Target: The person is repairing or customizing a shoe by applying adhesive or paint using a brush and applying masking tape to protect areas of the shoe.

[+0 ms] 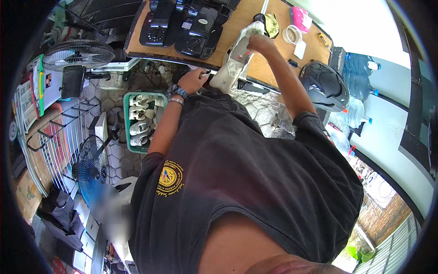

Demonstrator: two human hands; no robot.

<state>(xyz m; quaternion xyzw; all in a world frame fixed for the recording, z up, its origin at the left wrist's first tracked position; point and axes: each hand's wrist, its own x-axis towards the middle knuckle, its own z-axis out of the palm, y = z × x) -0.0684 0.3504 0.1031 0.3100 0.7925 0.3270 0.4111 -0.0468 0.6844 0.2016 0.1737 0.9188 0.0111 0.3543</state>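
My right hand [261, 44] is closed at the top of a long, whitish, partly see-through plastic bag [237, 57]. The bag lies across the table's near edge, and its lower end hangs toward my lap. What the fingers pinch is hidden. My left hand [192, 81], with a dark watch on its wrist, is low by the table edge, left of the bag. Its fingers are curled, and a small pale thing shows at their tips, too unclear to name. A yellow-green and black pouch [272, 26] lies just beyond my right hand.
On the wooden table [262, 71] are black machines with dials [199, 34], a round tub [292, 34], a pink pack [300, 19] and a yellow cutter [323, 39]. A black helmet [324, 86] sits at right. A green crate [128, 121] of shoes and a fan [77, 55] stand left.
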